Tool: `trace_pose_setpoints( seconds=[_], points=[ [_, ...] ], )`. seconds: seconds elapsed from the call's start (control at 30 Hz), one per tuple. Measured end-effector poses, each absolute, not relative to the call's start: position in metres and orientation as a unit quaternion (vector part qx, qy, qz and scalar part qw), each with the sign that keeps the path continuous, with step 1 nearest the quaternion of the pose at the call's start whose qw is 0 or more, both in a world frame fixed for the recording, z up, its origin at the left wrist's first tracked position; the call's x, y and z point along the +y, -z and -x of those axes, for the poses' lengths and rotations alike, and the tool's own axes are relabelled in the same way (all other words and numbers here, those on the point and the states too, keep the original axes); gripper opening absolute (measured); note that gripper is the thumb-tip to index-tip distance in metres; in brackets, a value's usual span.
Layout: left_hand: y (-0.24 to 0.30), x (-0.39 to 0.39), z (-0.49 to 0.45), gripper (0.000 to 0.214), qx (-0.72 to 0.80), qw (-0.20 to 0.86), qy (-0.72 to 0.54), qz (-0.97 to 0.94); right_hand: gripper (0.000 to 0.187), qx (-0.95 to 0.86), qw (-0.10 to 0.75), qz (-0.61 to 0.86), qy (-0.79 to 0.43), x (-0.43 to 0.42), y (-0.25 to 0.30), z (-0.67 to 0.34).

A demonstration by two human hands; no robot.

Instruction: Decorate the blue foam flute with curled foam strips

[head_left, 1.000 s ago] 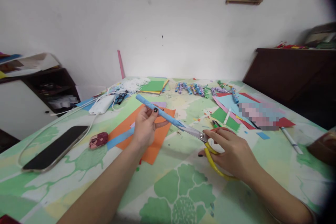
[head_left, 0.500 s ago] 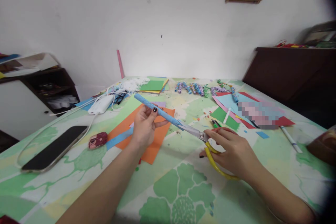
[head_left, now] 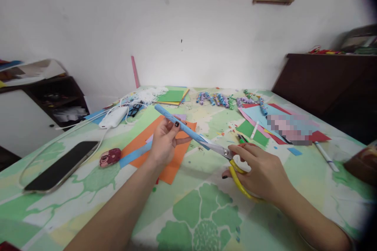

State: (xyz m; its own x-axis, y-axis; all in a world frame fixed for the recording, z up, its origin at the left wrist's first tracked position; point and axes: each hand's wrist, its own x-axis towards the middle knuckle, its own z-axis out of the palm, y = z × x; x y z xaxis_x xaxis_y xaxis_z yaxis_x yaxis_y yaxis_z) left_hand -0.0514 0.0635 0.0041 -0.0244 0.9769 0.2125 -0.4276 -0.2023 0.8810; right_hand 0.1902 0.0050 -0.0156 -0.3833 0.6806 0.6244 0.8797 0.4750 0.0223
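The left hand (head_left: 163,143) pinches a long rolled blue paper tube (head_left: 180,125) between thumb and fingertips, above an orange paper sheet (head_left: 171,156). The right hand (head_left: 263,172), fingers curled through the loops, grips yellow-handled steel scissors (head_left: 229,157) whose blades meet the tube's near end.

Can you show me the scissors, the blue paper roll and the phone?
scissors (head_left: 218,149): head view, metal blade
blue paper roll (head_left: 164,112): head view, upper end
phone (head_left: 61,166): head view, dark screen

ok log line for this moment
left hand: holds blue paper roll | right hand: holds scissors, blades at roll's end | orange paper on table
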Motion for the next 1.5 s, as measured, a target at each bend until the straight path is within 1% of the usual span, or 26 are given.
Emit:
trace_pose_setpoints(
  seconds=[0.1, 0.2, 0.27, 0.33, 0.4, 0.47, 0.53, 0.6, 0.63, 0.73, 0.9, 1.0, 1.07, 1.13, 1.2, 1.27, 1.3, 1.37, 1.43, 1.5],
  points=[
    [-0.003, 0.064, 0.051, 0.026, 0.300, 0.558, -0.635, -0.443, 0.045, -0.810, 0.285, 0.485, 0.167, 0.005, 0.017, -0.190],
    [-0.003, 0.064, 0.049, 0.025, 0.279, 0.553, -0.644, -0.449, 0.046, -0.799, 0.309, 0.494, 0.145, 0.007, 0.019, -0.192],
    [-0.004, 0.063, 0.047, 0.021, 0.270, 0.530, -0.658, -0.462, 0.047, -0.781, 0.330, 0.520, 0.102, 0.009, 0.019, -0.194],
    [-0.005, 0.058, 0.044, 0.018, 0.276, 0.474, -0.675, -0.493, 0.045, -0.749, 0.362, 0.554, 0.006, 0.012, 0.017, -0.194],
    [-0.003, 0.052, 0.040, 0.014, 0.292, 0.385, -0.687, -0.543, 0.044, -0.705, 0.406, 0.563, -0.149, 0.014, 0.016, -0.192],
    [0.002, 0.045, 0.036, 0.013, 0.302, 0.277, -0.674, -0.614, 0.045, -0.644, 0.446, 0.532, -0.321, 0.015, 0.014, -0.186],
    [0.009, 0.040, 0.033, 0.015, 0.285, 0.166, -0.638, -0.696, 0.046, -0.579, 0.471, 0.483, -0.458, 0.014, 0.014, -0.176],
    [0.018, 0.037, 0.030, 0.018, 0.250, 0.079, -0.594, -0.761, 0.046, -0.523, 0.493, 0.435, -0.543, 0.012, 0.015, -0.165],
    [0.021, 0.035, 0.029, 0.018, 0.234, 0.051, -0.570, -0.786, 0.045, -0.502, 0.505, 0.411, -0.570, 0.010, 0.016, -0.160],
    [0.025, 0.032, 0.027, 0.018, 0.216, 0.020, -0.509, -0.833, 0.041, -0.480, 0.531, 0.358, -0.599, 0.006, 0.018, -0.148],
    [0.024, 0.029, 0.026, 0.019, 0.227, 0.050, -0.490, -0.840, 0.043, -0.479, 0.545, 0.354, -0.590, 0.009, 0.011, -0.140],
    [0.026, 0.030, 0.024, 0.025, 0.225, 0.076, -0.503, -0.831, 0.045, -0.470, 0.572, 0.366, -0.565, 0.019, 0.004, -0.140],
    [0.026, 0.030, 0.021, 0.027, 0.227, 0.116, -0.524, -0.813, 0.045, -0.473, 0.583, 0.372, -0.546, 0.027, 0.000, -0.143],
    [0.024, 0.032, 0.019, 0.022, 0.254, 0.202, -0.558, -0.763, 0.044, -0.496, 0.570, 0.379, -0.534, 0.035, -0.005, -0.147],
    [0.018, 0.035, 0.019, 0.018, 0.300, 0.341, -0.581, -0.675, 0.040, -0.539, 0.534, 0.385, -0.526, 0.039, -0.009, -0.149],
    [0.012, 0.039, 0.020, 0.026, 0.324, 0.481, -0.566, -0.586, 0.034, -0.590, 0.494, 0.381, -0.513, 0.039, -0.012, -0.148],
    [0.010, 0.041, 0.022, 0.031, 0.326, 0.530, -0.547, -0.559, 0.032, -0.613, 0.476, 0.378, -0.505, 0.038, -0.012, -0.147],
    [0.007, 0.044, 0.024, 0.032, 0.325, 0.577, -0.509, -0.550, 0.028, -0.653, 0.444, 0.374, -0.486, 0.035, -0.010, -0.144],
    [0.005, 0.046, 0.026, 0.028, 0.328, 0.585, -0.483, -0.563, 0.026, -0.682, 0.426, 0.378, -0.460, 0.032, -0.004, -0.144],
    [0.004, 0.047, 0.028, 0.026, 0.338, 0.584, -0.482, -0.558, 0.028, -0.699, 0.423, 0.397, -0.417, 0.030, 0.001, -0.148]
  ],
)
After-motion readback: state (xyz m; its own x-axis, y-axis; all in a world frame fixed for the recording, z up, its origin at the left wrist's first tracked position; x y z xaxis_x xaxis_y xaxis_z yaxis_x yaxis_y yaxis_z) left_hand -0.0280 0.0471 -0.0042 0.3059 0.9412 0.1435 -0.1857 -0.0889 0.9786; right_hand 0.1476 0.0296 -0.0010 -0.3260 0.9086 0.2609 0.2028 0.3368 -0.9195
